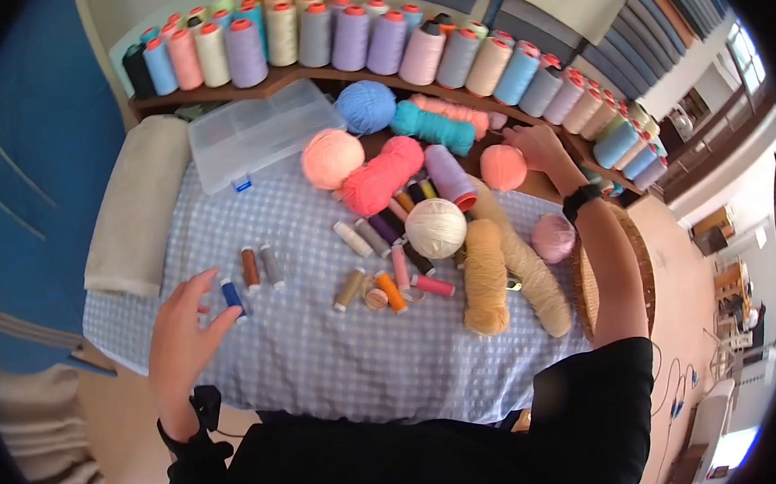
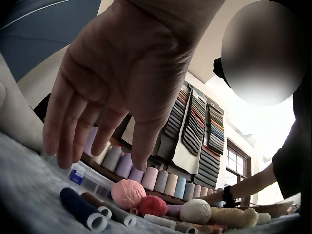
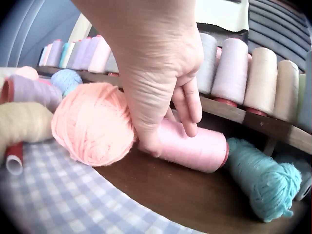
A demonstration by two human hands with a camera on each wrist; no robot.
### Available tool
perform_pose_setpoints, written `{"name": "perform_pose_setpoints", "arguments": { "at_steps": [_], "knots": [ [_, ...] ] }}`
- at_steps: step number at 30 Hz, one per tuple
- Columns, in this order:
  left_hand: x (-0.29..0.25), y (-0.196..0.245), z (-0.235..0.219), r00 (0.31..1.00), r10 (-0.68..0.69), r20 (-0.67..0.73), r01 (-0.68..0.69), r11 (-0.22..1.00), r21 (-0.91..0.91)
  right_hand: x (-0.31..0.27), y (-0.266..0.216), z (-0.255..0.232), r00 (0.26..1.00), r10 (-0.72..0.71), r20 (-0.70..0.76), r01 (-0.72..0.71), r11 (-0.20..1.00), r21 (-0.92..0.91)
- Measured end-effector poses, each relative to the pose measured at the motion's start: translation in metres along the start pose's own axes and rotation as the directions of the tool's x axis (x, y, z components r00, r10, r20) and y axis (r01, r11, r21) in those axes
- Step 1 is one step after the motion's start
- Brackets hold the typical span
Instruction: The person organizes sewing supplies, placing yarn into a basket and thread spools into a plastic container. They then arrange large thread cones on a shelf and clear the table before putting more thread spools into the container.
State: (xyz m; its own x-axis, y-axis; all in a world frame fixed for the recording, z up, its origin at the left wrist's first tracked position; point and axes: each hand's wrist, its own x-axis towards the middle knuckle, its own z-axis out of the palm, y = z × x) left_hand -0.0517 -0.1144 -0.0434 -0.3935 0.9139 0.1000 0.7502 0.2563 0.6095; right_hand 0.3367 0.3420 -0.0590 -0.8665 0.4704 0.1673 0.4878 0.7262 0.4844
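Observation:
At the table's left side my left hand (image 1: 181, 327) hovers beside a small dark blue thread spool (image 1: 232, 298), fingers spread and holding nothing. In the left wrist view the same spool (image 2: 82, 209) lies below the fingertips. Brown (image 1: 249, 268) and grey (image 1: 271, 265) spools lie next to it. My right hand (image 1: 539, 148) reaches to the back right, past a peach yarn ball (image 1: 502, 167). There it grips a lying cone of pink thread (image 3: 195, 146), thumb on the near side and fingers over the top. A teal yarn skein (image 3: 265, 180) lies beyond the cone's red-rimmed end.
A shelf (image 1: 273, 81) full of thread cones curves round the back. Yarn balls, skeins and small spools crowd the checked cloth's (image 1: 314, 337) middle and right. A clear plastic box (image 1: 263, 134) and a rolled beige cloth (image 1: 138, 205) lie left; a wicker basket (image 1: 637, 269) stands right.

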Motion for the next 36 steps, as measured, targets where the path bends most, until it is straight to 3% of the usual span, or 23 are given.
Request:
{"name": "perform_pose_setpoints", "arguments": {
  "at_steps": [1,2,3,5,7,9,10,13,14,16,19,29,31,33,36],
  "knots": [
    [-0.003,-0.005,-0.001,0.999,-0.032,-0.006,0.032,0.999,-0.021,-0.006,0.002,-0.004,0.997,0.062,-0.045,-0.059,0.995,0.081],
    [-0.003,-0.010,-0.001,0.999,-0.050,-0.004,0.050,0.998,-0.043,-0.005,-0.007,-0.034,0.958,0.270,0.093,-0.274,0.961,0.033],
    [-0.004,-0.019,0.001,0.999,-0.048,-0.015,0.047,0.997,-0.060,-0.008,-0.015,-0.064,0.871,0.445,0.207,-0.472,0.875,0.106],
    [0.000,-0.025,0.005,1.000,0.008,-0.001,-0.008,0.997,-0.078,-0.023,-0.002,-0.071,0.811,0.577,0.092,-0.579,0.773,0.257],
    [0.002,-0.024,0.001,0.994,-0.112,0.016,0.112,0.993,-0.023,-0.035,0.012,-0.085,0.729,0.669,0.148,-0.659,0.627,0.415],
    [0.005,-0.024,0.003,0.993,-0.112,0.024,0.113,0.993,-0.019,-0.044,0.029,-0.095,0.608,0.786,0.114,-0.720,0.485,0.495],
    [0.007,-0.023,0.004,0.994,-0.107,0.031,0.108,0.993,-0.036,-0.051,0.035,-0.100,0.570,0.821,-0.019,-0.707,0.503,0.498],
    [0.009,-0.016,0.006,0.995,-0.085,0.049,0.087,0.995,-0.043,-0.062,0.054,-0.099,0.388,0.900,-0.198,-0.803,0.436,0.407],
    [0.009,-0.015,0.005,0.995,-0.080,0.060,0.082,0.996,-0.030,-0.065,0.061,-0.094,0.379,0.903,-0.203,-0.804,0.429,0.411],
    [0.007,-0.022,0.008,0.998,-0.038,0.047,0.040,0.998,-0.038,-0.069,0.074,-0.074,0.288,0.941,-0.180,-0.847,0.338,0.411],
    [0.003,-0.028,0.007,0.999,-0.006,0.039,0.007,0.999,-0.040,-0.078,0.085,-0.040,0.319,0.904,-0.283,-0.814,0.415,0.407],
    [0.004,-0.029,0.007,0.989,-0.091,0.114,0.090,0.996,0.017,-0.073,0.063,-0.049,0.172,0.980,-0.104,-0.900,0.199,0.387],
    [0.005,-0.026,0.006,0.989,-0.083,0.124,0.082,0.997,0.008,-0.075,0.068,-0.043,0.228,0.969,-0.094,-0.884,0.246,0.398],
    [0.005,-0.026,0.006,0.987,-0.085,0.135,0.086,0.996,-0.002,-0.082,0.074,-0.038,0.236,0.962,-0.136,-0.871,0.272,0.410],
    [0.003,-0.029,0.007,0.992,-0.072,0.108,0.074,0.997,-0.017,-0.094,0.080,-0.037,0.307,0.947,-0.091,-0.794,0.307,0.525]
  ]
}}
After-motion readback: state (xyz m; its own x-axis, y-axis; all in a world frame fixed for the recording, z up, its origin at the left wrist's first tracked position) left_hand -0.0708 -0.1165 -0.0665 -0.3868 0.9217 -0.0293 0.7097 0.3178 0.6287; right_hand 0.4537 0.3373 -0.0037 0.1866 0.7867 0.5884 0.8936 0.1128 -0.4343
